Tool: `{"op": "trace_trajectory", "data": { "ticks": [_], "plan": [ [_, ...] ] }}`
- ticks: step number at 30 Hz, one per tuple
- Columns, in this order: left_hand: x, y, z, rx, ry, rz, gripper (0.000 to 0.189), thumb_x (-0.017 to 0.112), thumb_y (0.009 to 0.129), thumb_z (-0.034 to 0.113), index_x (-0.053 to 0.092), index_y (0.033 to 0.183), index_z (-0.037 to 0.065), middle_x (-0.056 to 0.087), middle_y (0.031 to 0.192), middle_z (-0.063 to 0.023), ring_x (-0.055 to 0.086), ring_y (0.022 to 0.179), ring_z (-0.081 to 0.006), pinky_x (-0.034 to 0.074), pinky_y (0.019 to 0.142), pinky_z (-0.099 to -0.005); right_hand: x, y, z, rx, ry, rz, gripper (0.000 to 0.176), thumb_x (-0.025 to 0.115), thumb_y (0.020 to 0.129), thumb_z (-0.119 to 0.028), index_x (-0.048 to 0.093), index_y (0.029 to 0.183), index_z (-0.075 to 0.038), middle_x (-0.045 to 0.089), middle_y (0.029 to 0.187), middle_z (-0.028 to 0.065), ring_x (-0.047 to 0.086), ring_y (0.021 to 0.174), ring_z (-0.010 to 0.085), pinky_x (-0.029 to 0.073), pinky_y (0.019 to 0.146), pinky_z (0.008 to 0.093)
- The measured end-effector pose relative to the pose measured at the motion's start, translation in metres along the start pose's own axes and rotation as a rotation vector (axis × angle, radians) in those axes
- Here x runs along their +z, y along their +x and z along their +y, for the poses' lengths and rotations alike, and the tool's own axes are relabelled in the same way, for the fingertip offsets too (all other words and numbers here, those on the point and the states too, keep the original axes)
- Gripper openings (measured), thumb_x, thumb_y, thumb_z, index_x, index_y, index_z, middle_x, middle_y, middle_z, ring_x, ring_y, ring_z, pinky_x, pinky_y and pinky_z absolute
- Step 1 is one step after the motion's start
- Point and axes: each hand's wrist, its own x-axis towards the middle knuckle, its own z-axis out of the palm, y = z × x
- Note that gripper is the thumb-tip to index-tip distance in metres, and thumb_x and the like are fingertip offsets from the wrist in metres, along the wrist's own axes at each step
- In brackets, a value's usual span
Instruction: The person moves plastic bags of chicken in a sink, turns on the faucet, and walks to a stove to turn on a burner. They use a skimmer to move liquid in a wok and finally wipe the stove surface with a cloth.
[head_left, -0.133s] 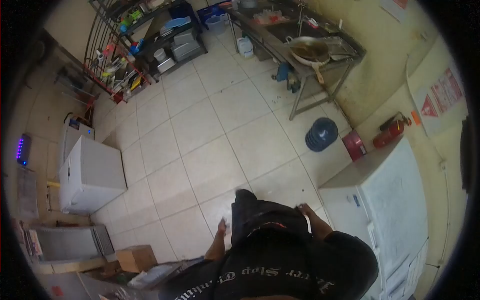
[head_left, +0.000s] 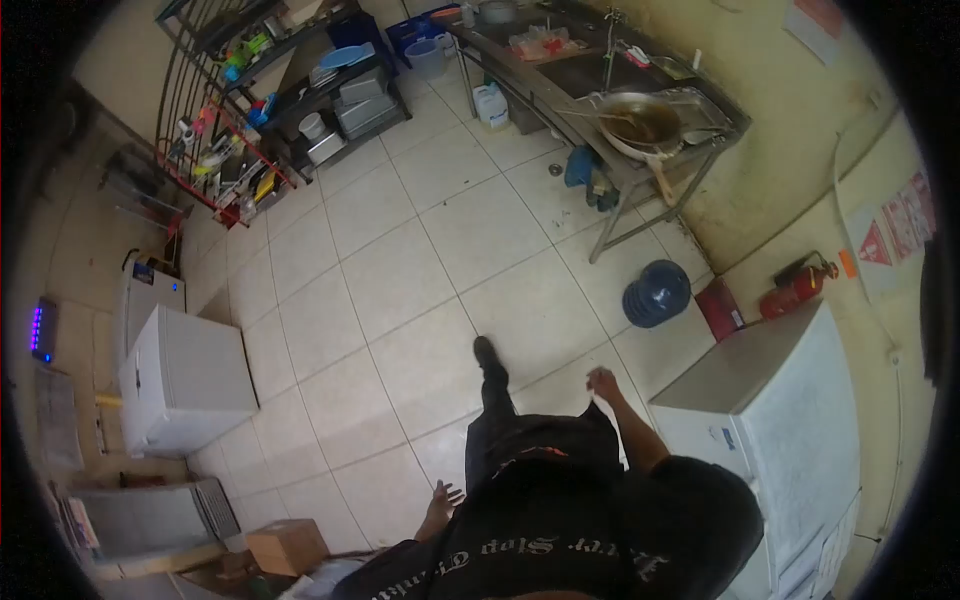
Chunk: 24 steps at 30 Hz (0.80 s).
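Note:
My left hand (head_left: 438, 508) is low beside the dark shirt (head_left: 560, 530), its fingers apart, holding nothing. On the other side, my right hand (head_left: 602, 383) is raised beyond the edge of the black apron (head_left: 540, 440). Its fingers are curled; what they hold, if anything, is too small to make out. One dark shoe (head_left: 485, 350) shows on the tiled floor in front of the apron.
A blue water bottle (head_left: 656, 293) and a white fridge (head_left: 770, 400) stand on the right. Ahead is a metal sink table (head_left: 560, 90) with a large pan (head_left: 640, 125). Racks (head_left: 225, 140) line the back left; a white chest freezer (head_left: 195, 370) is left, a cardboard box (head_left: 287, 547) lower left.
A shoe has come forward into view. My right hand has moved up, away from the apron's edge; my left hand is lower, its fingers more spread. The view has shifted slightly.

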Motion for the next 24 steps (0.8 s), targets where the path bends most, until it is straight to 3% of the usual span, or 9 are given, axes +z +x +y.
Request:
{"op": "trace_trajectory", "data": {
  "ticks": [4,5,6,7,9,16,21,22,24],
  "plan": [
    [-0.035,0.067,0.14,0.033,-0.392,0.171,0.054,0.036,0.083,0.055,0.036,0.117,0.012,0.05,0.108,-0.0175,0.052,0.091,-0.0356,0.043,0.071,-0.0542,0.047,0.153,-0.088,0.078,0.162,-0.106,0.013,0.053,0.081,-0.015,0.053,0.088,-0.004,0.059,0.069,0.0096,0.059,0.056,0.0172,0.046,0.044,0.0279],
    [-0.02,0.082,0.187,0.179,-0.231,0.219,0.052,0.037,0.083,0.054,0.038,0.115,0.013,0.052,0.104,-0.0156,0.053,0.088,-0.034,0.045,0.067,-0.0524,0.054,0.176,-0.118,0.223,0.194,-0.17,0.018,0.057,0.078,-0.015,0.053,0.092,-0.004,0.059,0.072,0.0116,0.059,0.056,0.0182,0.047,0.045,0.0293],
    [0.005,0.095,0.244,0.32,-0.069,0.261,0.05,0.039,0.082,0.054,0.041,0.112,0.014,0.055,0.1,-0.0136,0.055,0.085,-0.0324,0.046,0.064,-0.0505,0.056,0.196,-0.145,0.005,0.01,-0.169,0.021,0.057,0.079,-0.018,0.054,0.093,-0.004,0.059,0.073,0.0108,0.059,0.062,0.0165,0.047,0.05,0.0287],
    [0.035,0.106,0.312,0.263,-0.049,0.245,0.048,0.042,0.082,0.052,0.043,0.111,0.014,0.057,0.095,-0.0124,0.056,0.082,-0.0306,0.047,0.062,-0.0491,0.058,0.217,-0.171,-0.209,-0.18,-0.124,0.024,0.058,0.079,-0.02,0.054,0.095,-0.003,0.06,0.075,0.01,0.059,0.067,0.0148,0.048,0.056,0.0281],
    [0.077,0.191,0.446,0.259,0.121,0.063,0.048,0.042,0.083,0.047,0.044,0.115,0.012,0.059,0.095,-0.0124,0.057,0.08,-0.0266,0.047,0.06,-0.043,0.043,0.244,-0.234,-0.062,-0.112,-0.155,0.025,0.056,0.081,-0.024,0.055,0.094,-0.003,0.06,0.075,0.0093,0.058,0.069,0.0129,0.046,0.059,0.0259],
    [0.401,0.23,0.886,0.876,0.592,-0.16,0.05,0.046,0.082,0.049,0.045,0.114,0.01,0.058,0.097,-0.0082,0.056,0.089,-0.0205,0.045,0.07,-0.0392,-0.009,0.388,-0.375,0.137,0.344,-0.22,0.032,0.053,0.084,-0.031,0.052,0.099,-0.003,0.059,0.075,0.0077,0.053,0.06,0.012,0.044,0.054,0.0249],
    [0.566,0.266,0.991,0.922,0.604,-0.522,0.043,0.046,0.083,0.041,0.045,0.114,0.011,0.058,0.098,-0.0073,0.056,0.093,-0.0205,0.046,0.071,-0.0379,-0.066,0.532,-0.449,-0.034,0.495,-0.212,0.032,0.052,0.085,-0.032,0.05,0.101,-0.004,0.06,0.078,0.0077,0.053,0.061,0.0128,0.044,0.055,0.0245],
    [0.592,0.282,1.001,0.811,0.662,-0.497,0.04,0.044,0.085,0.038,0.045,0.114,0.011,0.057,0.099,-0.0083,0.055,0.095,-0.0201,0.047,0.072,-0.0353,-0.065,0.58,-0.427,-0.542,0.509,-0.073,0.03,0.051,0.085,-0.029,0.05,0.101,-0.004,0.06,0.077,0.0071,0.053,0.061,0.0123,0.044,0.054,0.0244],
    [0.64,0.273,1.017,0.764,0.811,-0.614,0.039,0.043,0.086,0.037,0.045,0.113,0.01,0.057,0.099,-0.0089,0.056,0.093,-0.0196,0.048,0.071,-0.0332,-0.083,0.633,-0.462,-0.596,0.553,0.152,0.023,0.051,0.085,-0.025,0.05,0.097,-0.005,0.058,0.079,0.006,0.055,0.064,0.0121,0.044,0.054,0.0247]
  ]
}}
